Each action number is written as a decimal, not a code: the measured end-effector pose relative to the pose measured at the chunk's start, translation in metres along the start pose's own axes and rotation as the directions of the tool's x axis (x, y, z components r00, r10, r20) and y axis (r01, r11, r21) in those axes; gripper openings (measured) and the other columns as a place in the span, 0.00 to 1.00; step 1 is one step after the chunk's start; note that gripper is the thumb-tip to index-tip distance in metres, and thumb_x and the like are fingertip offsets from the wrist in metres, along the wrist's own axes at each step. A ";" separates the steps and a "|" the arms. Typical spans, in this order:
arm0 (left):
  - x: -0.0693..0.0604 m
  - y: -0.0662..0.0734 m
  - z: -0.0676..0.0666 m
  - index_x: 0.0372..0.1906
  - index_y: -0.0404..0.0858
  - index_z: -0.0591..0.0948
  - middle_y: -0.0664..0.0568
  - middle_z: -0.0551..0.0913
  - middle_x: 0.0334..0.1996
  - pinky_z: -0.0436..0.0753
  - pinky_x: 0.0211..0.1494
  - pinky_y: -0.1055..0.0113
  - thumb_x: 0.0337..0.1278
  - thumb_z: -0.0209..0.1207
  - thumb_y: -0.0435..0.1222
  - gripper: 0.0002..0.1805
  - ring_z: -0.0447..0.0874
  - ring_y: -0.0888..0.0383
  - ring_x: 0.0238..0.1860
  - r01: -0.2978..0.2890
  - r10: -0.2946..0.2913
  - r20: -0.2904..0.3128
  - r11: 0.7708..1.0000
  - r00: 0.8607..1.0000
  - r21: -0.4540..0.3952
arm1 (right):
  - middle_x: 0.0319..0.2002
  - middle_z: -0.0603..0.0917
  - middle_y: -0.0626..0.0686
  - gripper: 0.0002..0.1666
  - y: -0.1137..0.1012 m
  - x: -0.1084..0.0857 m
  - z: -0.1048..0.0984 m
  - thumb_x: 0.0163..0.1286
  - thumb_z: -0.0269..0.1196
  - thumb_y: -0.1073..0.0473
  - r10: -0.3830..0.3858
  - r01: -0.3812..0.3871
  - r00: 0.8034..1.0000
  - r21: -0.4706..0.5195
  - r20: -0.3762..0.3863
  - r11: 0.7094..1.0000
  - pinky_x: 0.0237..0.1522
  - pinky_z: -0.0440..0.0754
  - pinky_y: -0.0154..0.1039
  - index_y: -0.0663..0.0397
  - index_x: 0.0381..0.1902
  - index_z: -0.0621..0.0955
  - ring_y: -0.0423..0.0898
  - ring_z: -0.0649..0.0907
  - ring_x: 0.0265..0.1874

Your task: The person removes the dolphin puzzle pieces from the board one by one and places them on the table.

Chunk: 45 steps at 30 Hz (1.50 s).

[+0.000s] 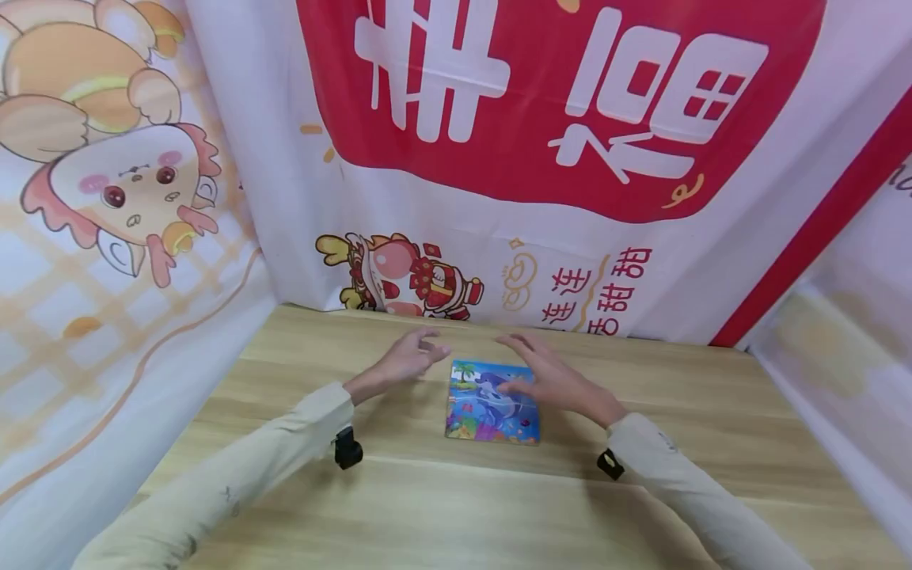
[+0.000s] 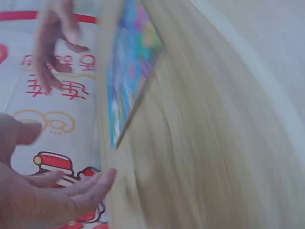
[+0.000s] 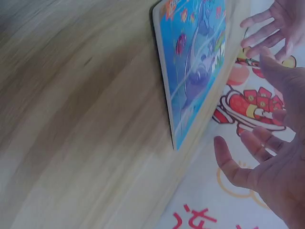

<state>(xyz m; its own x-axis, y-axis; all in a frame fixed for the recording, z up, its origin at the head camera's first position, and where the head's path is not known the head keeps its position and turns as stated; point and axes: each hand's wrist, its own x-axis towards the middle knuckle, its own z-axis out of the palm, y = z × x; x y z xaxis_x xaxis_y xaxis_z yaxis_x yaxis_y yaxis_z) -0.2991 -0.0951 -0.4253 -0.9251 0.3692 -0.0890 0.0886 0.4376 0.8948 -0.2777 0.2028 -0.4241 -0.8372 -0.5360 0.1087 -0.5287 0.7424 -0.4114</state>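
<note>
A square, thin picture board (image 1: 484,423) lies flat on the wooden table. It shows purple dolphins, a palm tree and blue sea, and curved lines like puzzle seams cross it. In the head view, my left hand (image 1: 409,356) hovers left of the board's far corner, its fingers relaxed and holding nothing. My right hand (image 1: 559,384) is raised above the board's right side, fingers spread, partly covering the picture. The right wrist view shows the right hand (image 3: 281,157) with loose fingers apart from the board (image 3: 193,67). The left hand (image 2: 47,191) is likewise free in the left wrist view.
The pale wooden table (image 1: 442,507) ends at a hanging white cloth (image 1: 285,198) with red lettering and cartoon figures. More printed cloth (image 1: 107,317) rises along the left side, and a pale wall of cloth (image 1: 855,309) stands at the right. Both wrists wear small black cameras (image 1: 347,449).
</note>
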 end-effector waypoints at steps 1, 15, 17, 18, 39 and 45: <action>-0.001 0.001 0.001 0.80 0.32 0.61 0.29 0.73 0.69 0.83 0.68 0.43 0.78 0.58 0.45 0.37 0.76 0.34 0.68 0.049 -0.049 0.008 0.997 0.999 -0.057 | 0.77 0.65 0.58 0.49 -0.001 0.002 0.004 0.69 0.73 0.43 0.012 -0.012 1.000 0.015 0.015 1.000 0.73 0.73 0.68 0.42 0.82 0.63 0.61 0.67 0.76; 0.012 -0.001 0.000 0.76 0.31 0.66 0.23 0.73 0.66 0.88 0.61 0.44 0.82 0.50 0.39 0.27 0.78 0.33 0.66 0.381 -0.348 0.156 0.831 0.925 -0.406 | 0.69 0.73 0.60 0.43 -0.005 0.034 0.034 0.67 0.75 0.47 0.040 -0.051 0.996 0.149 0.076 0.988 0.67 0.82 0.57 0.54 0.74 0.70 0.58 0.77 0.65; 0.012 -0.002 0.000 0.76 0.30 0.66 0.24 0.76 0.65 0.89 0.60 0.45 0.82 0.50 0.38 0.27 0.81 0.35 0.64 0.416 -0.372 0.187 0.804 0.909 -0.425 | 0.67 0.73 0.60 0.42 -0.006 0.038 0.040 0.65 0.76 0.48 0.060 -0.071 0.996 0.166 0.072 0.984 0.67 0.81 0.57 0.54 0.71 0.73 0.57 0.76 0.65; 0.012 -0.003 0.000 0.76 0.30 0.65 0.25 0.77 0.64 0.90 0.59 0.45 0.83 0.50 0.39 0.27 0.82 0.36 0.63 0.429 -0.382 0.197 0.794 0.903 -0.431 | 0.65 0.73 0.60 0.40 -0.006 0.040 0.043 0.64 0.77 0.49 0.068 -0.078 0.996 0.169 0.066 0.983 0.67 0.80 0.57 0.55 0.69 0.74 0.57 0.75 0.64; 0.027 -0.011 0.010 0.65 0.25 0.78 0.39 0.87 0.48 0.93 0.50 0.59 0.70 0.60 0.25 0.21 0.88 0.54 0.43 0.368 -0.315 0.222 0.889 0.923 -0.273 | 0.52 0.77 0.60 0.30 -0.011 0.061 0.047 0.59 0.81 0.58 0.154 -0.156 0.988 0.258 0.026 0.953 0.63 0.77 0.53 0.62 0.51 0.78 0.56 0.74 0.54; 0.026 -0.020 0.020 0.58 0.24 0.80 0.40 0.87 0.45 0.91 0.44 0.68 0.61 0.68 0.26 0.21 0.85 0.56 0.39 0.248 -0.223 0.177 0.959 0.959 -0.135 | 0.46 0.79 0.59 0.28 -0.010 0.061 0.051 0.57 0.81 0.64 0.139 -0.125 0.990 0.324 -0.020 0.938 0.56 0.82 0.49 0.64 0.47 0.75 0.54 0.78 0.49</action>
<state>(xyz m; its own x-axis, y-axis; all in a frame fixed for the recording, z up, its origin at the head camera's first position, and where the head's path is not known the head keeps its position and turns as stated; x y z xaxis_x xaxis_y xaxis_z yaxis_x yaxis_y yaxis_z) -0.3177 -0.0774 -0.4540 -0.8410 0.4020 -0.3620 -0.1938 0.4009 0.8954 -0.3159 0.1421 -0.4593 -0.9053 -0.4191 0.0685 -0.3455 0.6332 -0.6926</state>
